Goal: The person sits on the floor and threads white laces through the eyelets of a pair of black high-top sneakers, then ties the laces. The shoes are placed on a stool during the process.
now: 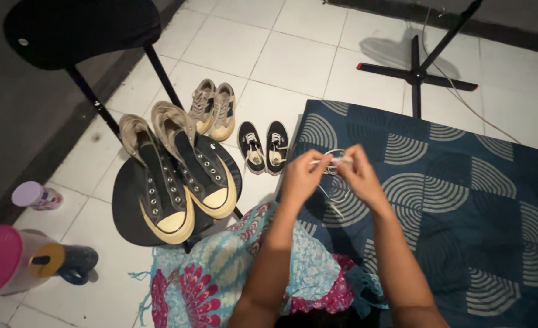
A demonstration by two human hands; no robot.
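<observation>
Overhead, looking down. Left hand and right hand raised close together over blue patterned mat, each pinching white shoelace. Lace looped between fingertips, loose ends dangling toward mat. Left of mat, on tiled floor: black high-tops resting on round black stool, grey sneakers behind, small black sneakers just beside mat edge. Pink-lidded jug at far left.
</observation>
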